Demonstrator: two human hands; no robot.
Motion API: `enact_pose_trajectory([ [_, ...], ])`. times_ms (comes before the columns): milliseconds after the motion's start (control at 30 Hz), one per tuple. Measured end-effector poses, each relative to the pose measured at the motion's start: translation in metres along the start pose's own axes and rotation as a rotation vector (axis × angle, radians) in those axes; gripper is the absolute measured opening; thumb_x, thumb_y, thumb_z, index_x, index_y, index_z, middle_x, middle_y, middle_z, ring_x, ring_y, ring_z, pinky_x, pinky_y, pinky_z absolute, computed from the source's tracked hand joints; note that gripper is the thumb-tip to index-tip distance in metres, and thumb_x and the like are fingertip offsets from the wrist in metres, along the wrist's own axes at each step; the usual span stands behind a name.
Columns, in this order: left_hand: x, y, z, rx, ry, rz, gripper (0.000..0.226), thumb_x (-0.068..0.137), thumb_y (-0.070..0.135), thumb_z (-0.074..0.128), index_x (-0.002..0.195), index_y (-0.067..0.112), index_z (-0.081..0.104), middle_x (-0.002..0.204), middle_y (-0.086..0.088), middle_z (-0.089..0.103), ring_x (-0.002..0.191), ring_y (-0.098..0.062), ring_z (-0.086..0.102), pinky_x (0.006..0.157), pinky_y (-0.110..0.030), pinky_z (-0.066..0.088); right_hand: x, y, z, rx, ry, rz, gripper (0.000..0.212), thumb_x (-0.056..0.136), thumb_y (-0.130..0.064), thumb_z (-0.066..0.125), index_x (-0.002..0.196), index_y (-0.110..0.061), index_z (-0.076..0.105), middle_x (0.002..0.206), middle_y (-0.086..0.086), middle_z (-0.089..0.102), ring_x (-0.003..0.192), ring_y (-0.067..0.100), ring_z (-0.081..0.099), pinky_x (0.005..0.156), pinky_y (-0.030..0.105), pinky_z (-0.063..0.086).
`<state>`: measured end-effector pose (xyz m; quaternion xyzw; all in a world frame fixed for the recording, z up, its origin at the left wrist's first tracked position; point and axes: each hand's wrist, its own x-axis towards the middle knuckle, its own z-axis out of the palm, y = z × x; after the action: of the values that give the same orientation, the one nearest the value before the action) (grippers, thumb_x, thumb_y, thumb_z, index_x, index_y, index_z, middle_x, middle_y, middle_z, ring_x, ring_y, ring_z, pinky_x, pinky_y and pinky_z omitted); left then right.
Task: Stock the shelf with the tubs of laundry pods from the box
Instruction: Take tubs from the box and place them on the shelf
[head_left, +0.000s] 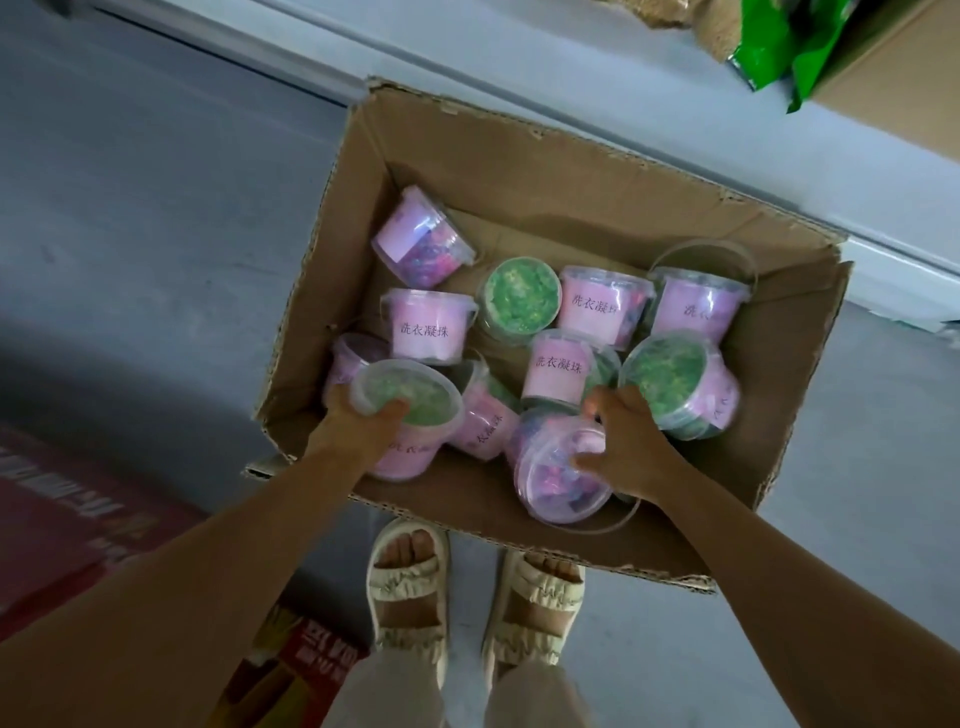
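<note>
An open cardboard box (524, 156) stands on the floor in front of me, holding several clear tubs with pink labels, filled with green or purple pods. My left hand (363, 421) grips a tub of green pods (421, 395) at the box's near left corner. My right hand (623, 441) grips a tub of purple pods (550, 488) lying on its side at the near edge. Other tubs, such as an upright green one (519, 296) and a pink-labelled one (428, 327), lie loose behind them. No shelf surface is clearly in view.
My sandalled feet (467, 597) stand just before the box. A pale ledge (649, 88) runs behind the box, with a green bag (789, 47) and another carton (893, 78) at the top right. Red printed packaging (78, 519) lies on the floor at the left.
</note>
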<state>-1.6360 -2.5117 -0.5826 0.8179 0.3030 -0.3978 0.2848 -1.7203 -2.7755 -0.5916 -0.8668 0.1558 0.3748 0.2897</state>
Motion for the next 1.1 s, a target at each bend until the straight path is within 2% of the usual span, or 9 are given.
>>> enact_pose_trajectory([
  [133,-0.009,-0.003,0.003,-0.084,0.035,0.001,0.074,0.08,0.045,0.066,0.139,0.019,0.031,0.131,-0.016,0.051,0.115,-0.037,0.053,0.098,-0.049,0.045,0.011,-0.014,-0.015,0.003,-0.051,-0.053,0.047,0.061,-0.026,0.086,0.076,-0.018,0.042,0.089,0.005,0.045,0.08,0.02,0.044,0.054,0.024,0.029],
  [333,-0.028,0.005,0.002,-0.163,0.034,-0.006,0.066,0.082,0.044,0.063,0.135,0.019,0.033,0.125,-0.012,0.053,0.11,-0.034,0.054,0.096,-0.047,0.047,-0.004,-0.017,-0.037,0.028,-0.138,-0.053,0.042,0.064,-0.024,0.083,0.065,-0.023,0.042,0.07,-0.006,0.046,0.063,0.008,0.042,0.055,0.025,0.03],
  [500,-0.041,0.015,-0.01,-0.171,0.028,0.082,0.062,0.083,0.045,0.061,0.134,0.021,0.034,0.123,-0.01,0.055,0.107,-0.032,0.056,0.093,-0.048,0.049,-0.017,-0.024,-0.051,0.205,-0.067,-0.019,0.028,0.067,-0.017,0.08,0.066,-0.009,0.053,0.102,-0.001,0.054,0.097,0.015,0.051,0.081,0.028,0.037],
  [633,-0.047,0.027,-0.015,-0.225,0.027,0.146,0.064,0.077,0.049,0.063,0.129,0.022,0.038,0.122,-0.007,0.056,0.109,-0.029,0.056,0.096,-0.047,0.047,-0.012,-0.025,-0.065,0.475,0.041,0.155,0.038,0.07,-0.012,0.077,0.058,-0.014,0.041,0.061,0.004,0.042,0.056,0.015,0.04,0.056,0.027,0.034],
  [733,-0.046,0.034,-0.012,-0.262,0.013,0.189,0.053,0.085,0.039,0.063,0.129,0.019,0.04,0.115,-0.003,0.056,0.111,-0.026,0.055,0.099,-0.045,0.045,-0.003,-0.024,-0.064,0.584,0.045,0.234,0.029,0.072,-0.015,0.076,0.074,-0.015,0.047,0.074,0.003,0.047,0.069,0.016,0.046,0.06,0.028,0.039],
  [833,-0.05,0.038,-0.01,-0.27,0.017,0.245,0.051,0.087,0.035,0.061,0.13,0.016,0.04,0.113,-0.001,0.056,0.11,-0.023,0.055,0.1,-0.042,0.045,-0.003,-0.031,-0.058,0.778,0.071,0.302,0.05,0.067,-0.025,0.077,0.11,-0.018,0.051,0.111,0.004,0.054,0.1,0.022,0.056,0.088,0.04,0.05],
  [900,-0.057,0.041,-0.013,-0.283,0.041,0.269,0.048,0.088,0.034,0.06,0.128,0.016,0.042,0.112,0.0,0.056,0.105,-0.02,0.055,0.099,-0.039,0.046,-0.009,-0.033,-0.059,0.879,0.067,0.327,0.055,0.06,-0.038,0.074,0.11,-0.022,0.056,0.118,0.004,0.059,0.103,0.024,0.06,0.093,0.045,0.05],
  [1033,-0.083,0.053,-0.035,-0.293,0.068,0.291,0.045,0.088,0.04,0.059,0.124,0.018,0.044,0.112,0.002,0.055,0.102,-0.019,0.055,0.091,-0.041,0.051,-0.042,-0.05,-0.084,1.099,0.131,0.331,0.009,0.086,-0.026,0.059,0.095,-0.024,0.058,0.111,0.008,0.064,0.102,0.025,0.061,0.093,0.041,0.049],
  [1100,-0.102,0.064,-0.051,-0.307,0.075,0.321,0.045,0.088,0.041,0.058,0.123,0.015,0.045,0.115,-0.001,0.057,0.104,-0.02,0.057,0.083,-0.038,0.053,-0.064,-0.06,-0.104,1.207,0.172,0.346,0.017,0.087,-0.027,0.058,0.103,-0.023,0.059,0.113,0.009,0.063,0.104,0.026,0.061,0.093,0.041,0.049],
])
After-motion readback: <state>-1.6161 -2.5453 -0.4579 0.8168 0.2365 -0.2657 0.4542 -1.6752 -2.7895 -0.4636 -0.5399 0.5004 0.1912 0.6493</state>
